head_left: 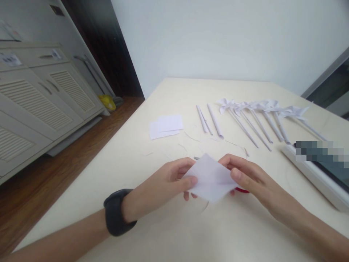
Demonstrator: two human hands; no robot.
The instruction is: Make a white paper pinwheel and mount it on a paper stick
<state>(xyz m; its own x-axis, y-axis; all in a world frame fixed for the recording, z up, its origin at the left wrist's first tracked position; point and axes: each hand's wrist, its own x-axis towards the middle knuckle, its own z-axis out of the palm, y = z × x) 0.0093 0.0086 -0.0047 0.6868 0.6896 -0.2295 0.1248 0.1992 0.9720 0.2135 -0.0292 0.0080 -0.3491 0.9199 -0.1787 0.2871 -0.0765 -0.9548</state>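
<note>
Tabletop, cream laminate [174,233], bearing a row of white paper pinwheels on rolled sticks [261,116] and small white paper sheets [166,127]. Above its near edge, the left hand [166,182] and right hand [245,174] pinch opposite corners of a white square paper [209,178] (light, limp, easily creased; best gripped at its edges), held diamond-wise, one diagonal spanning left to right.

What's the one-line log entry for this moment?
left hand: pinching paper square | right hand: pinching its other edge | paper: held above table | behind: paper pinwheels, rolled sticks, paper sheets
</note>
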